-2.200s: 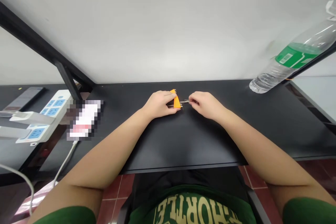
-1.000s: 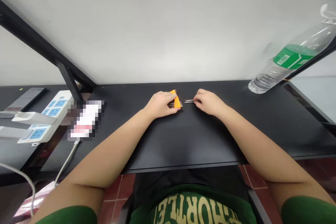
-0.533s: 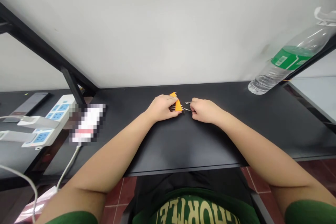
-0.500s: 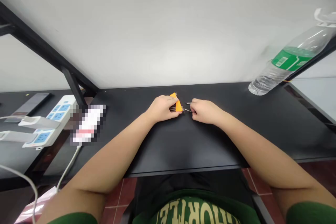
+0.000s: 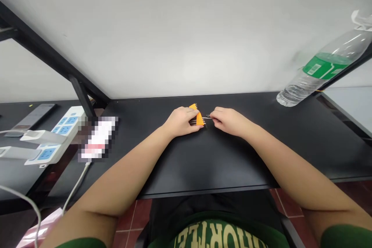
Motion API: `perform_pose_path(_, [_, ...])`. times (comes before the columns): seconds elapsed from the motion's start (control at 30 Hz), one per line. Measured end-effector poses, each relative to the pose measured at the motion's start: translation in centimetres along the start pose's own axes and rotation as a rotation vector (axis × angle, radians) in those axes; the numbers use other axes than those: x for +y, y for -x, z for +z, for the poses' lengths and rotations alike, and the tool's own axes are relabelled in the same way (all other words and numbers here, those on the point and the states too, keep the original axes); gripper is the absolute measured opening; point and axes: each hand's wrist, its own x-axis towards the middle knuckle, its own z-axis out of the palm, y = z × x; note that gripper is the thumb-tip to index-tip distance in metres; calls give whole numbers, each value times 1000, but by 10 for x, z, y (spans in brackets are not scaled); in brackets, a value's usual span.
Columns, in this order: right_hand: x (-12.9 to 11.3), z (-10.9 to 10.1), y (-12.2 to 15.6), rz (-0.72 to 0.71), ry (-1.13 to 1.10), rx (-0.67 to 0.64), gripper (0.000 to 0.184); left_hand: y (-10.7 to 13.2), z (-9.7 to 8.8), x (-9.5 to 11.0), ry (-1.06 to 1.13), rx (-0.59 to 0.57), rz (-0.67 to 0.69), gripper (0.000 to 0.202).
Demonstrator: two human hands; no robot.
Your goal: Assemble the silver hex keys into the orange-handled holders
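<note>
My left hand (image 5: 183, 121) is closed around an orange holder (image 5: 200, 120), a small strip tilted on the black table. Several thin metal rods stick through it, their tips showing along its right side and their shafts under my fingers. Just to the right, my right hand (image 5: 226, 120) pinches a thin metal rod (image 5: 206, 117) that points left at the holder. Whether its tip touches or enters the holder I cannot tell. Another short dark tip shows beside my right fingers; its kind is too small to make out.
The black table (image 5: 203, 170) meets a pale wall at the back. A large plastic bottle with a green label (image 5: 325, 66) stands at the back right. At left are a blurred-out phone (image 5: 99, 137) on a cable, a power strip (image 5: 62, 131) with plugs, and a black frame (image 5: 81, 93).
My right hand has lifted slightly, and the rod in it now lies nearly level, its tip against the middle of the holder's side rather than its lower end. My left hand stays on the holder.
</note>
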Motion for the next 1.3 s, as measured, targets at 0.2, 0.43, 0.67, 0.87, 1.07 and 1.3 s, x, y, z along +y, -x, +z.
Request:
perform_pose_path(0.2, [-3, 0, 3, -79, 93, 3, 30, -2, -2, 6, 31, -21, 44, 30])
perform_pose_path(0.43, [-12, 9, -1, -141, -151, 67, 29, -3, -5, 10, 92, -19, 61, 29])
perform_pose_path(0.67, [-3, 11, -3, -33, -198, 78, 25, 0, 0, 4, 82, 41, 80, 33])
perform_pose_path(0.87, [26, 8, -2, 34, 52, 133, 21, 0, 1, 2, 70, 56, 44, 35])
perform_pose_path(1.07, [33, 8, -3, 61, 108, -1, 22, -1, -1, 5, 83, 35, 39, 35])
perform_pose_path(1.3, [23, 1, -6, 127, 164, -129, 16, -1, 0, 4, 94, 36, 36, 36])
